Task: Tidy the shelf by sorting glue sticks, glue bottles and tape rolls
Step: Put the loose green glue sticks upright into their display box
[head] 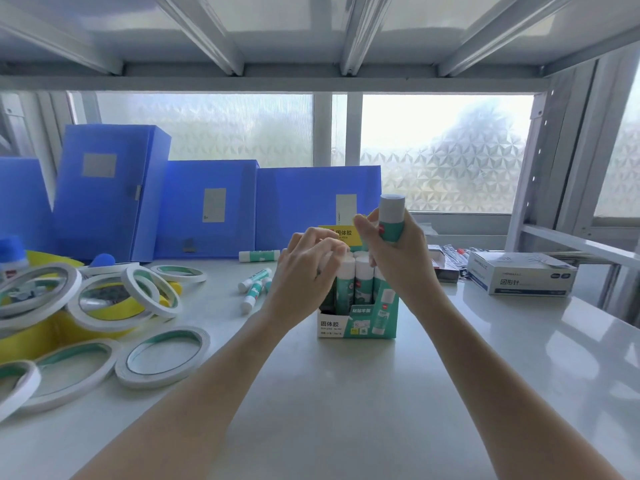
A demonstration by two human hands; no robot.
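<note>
Sorting glue sticks into a cardboard display box on a glossy white shelf.

Right hand [391, 244] curled round a smooth cylindrical glue stick [392, 218], white cap up, teal band below, held upright above the box [356, 320]. Left hand [304, 268] with fingers bent, fingertips on the round white caps of the sticks standing in the box; whether pinching one, cannot tell. Loose glue sticks [254, 289] lying flat just left of the box. Thin flat tape rolls [162, 351], white rims with teal cores, scattered at far left around a yellow tray [52, 334]. Translucent blue plastic file boxes [207, 209] upright behind; a white carton [519, 277] at right.
</note>
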